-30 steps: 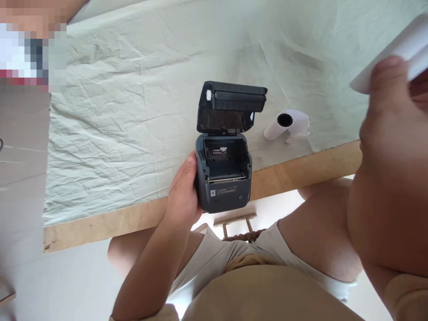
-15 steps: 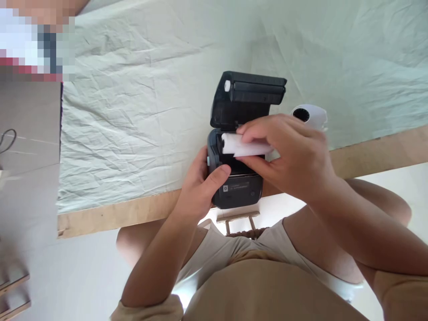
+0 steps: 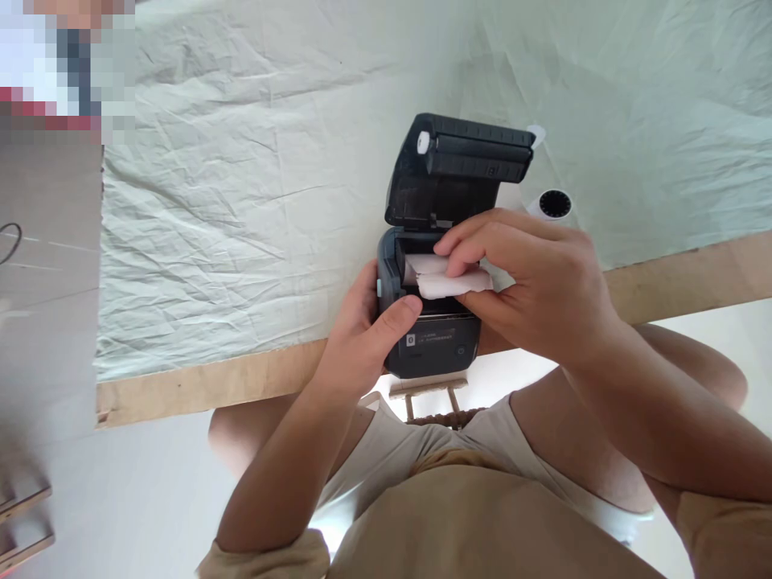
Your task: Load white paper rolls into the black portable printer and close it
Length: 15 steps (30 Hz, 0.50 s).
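A small black printer (image 3: 433,346) stands at the table's front edge, its lid (image 3: 461,161) swung up and back. My left hand (image 3: 367,330) grips the printer's left side, thumb on top beside the open compartment. A white paper roll (image 3: 455,281) sits partly inside the compartment, its loose end lifted toward me. The fingers of my right hand (image 3: 531,273) pinch this paper from the right. Behind my right hand lies another white roll (image 3: 552,204) with a dark core, partly hidden by the hand.
A pale green cloth (image 3: 241,201) with wrinkles covers the table, leaving a wooden front edge (image 3: 211,382) bare. A blurred-out person's part shows at the top left. Wooden pieces (image 3: 27,503) lie at the lower left.
The white roll has gone down into the printer's compartment, and its loose end now shows in front. The lid appears slightly higher and farther right. The other roll's dark core now faces more toward me.
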Each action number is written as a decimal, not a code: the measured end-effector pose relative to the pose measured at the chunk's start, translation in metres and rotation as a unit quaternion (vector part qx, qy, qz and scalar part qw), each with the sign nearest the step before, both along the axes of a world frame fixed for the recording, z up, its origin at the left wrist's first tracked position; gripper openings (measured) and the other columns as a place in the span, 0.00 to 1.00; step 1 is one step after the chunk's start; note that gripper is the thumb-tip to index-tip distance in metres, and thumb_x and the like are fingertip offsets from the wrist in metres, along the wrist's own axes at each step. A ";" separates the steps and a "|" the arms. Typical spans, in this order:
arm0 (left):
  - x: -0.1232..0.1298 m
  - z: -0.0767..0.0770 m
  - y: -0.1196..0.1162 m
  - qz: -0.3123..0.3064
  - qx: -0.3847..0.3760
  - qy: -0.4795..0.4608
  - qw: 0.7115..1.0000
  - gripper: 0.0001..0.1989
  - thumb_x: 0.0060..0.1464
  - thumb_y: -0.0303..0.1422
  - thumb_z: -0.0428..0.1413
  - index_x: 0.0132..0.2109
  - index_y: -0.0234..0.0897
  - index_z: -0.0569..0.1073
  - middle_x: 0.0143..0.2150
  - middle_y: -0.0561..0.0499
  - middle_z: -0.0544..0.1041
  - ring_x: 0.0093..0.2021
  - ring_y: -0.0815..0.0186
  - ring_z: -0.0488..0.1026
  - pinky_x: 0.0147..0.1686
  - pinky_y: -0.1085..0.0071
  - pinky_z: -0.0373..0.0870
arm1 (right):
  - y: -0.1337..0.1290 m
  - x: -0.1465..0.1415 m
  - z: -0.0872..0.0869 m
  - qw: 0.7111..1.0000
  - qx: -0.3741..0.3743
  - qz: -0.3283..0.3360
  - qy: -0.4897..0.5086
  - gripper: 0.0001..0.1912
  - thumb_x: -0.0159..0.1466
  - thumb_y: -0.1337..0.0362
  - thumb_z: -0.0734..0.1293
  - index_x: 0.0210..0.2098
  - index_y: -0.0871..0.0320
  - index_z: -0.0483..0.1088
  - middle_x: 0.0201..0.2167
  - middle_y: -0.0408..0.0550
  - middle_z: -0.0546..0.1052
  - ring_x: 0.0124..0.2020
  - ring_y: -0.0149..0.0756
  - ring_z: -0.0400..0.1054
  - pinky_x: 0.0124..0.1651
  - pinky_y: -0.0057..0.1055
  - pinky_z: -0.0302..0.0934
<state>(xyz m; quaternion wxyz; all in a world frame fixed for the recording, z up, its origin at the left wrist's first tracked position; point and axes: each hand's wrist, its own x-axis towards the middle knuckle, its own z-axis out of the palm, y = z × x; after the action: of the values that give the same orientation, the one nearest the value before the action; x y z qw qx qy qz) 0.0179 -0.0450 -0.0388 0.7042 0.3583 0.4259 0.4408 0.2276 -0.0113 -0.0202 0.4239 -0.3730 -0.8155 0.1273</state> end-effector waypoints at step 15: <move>0.002 0.004 0.002 0.019 0.008 -0.027 0.999 0.27 0.58 0.52 0.75 0.54 0.40 0.80 0.45 0.45 0.88 0.44 0.53 0.87 0.34 0.64 0.83 | -0.015 -0.005 0.003 0.993 0.050 0.104 0.006 0.12 0.66 0.74 0.70 0.39 0.51 0.66 0.39 0.38 0.83 0.38 0.34 0.76 0.42 0.41 0.65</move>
<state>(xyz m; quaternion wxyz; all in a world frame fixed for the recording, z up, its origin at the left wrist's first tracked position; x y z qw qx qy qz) 0.0204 -0.0434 -0.0350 0.7044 0.3432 0.4098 0.4670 0.2223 -0.0259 -0.0174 0.4310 -0.2636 -0.8529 0.1318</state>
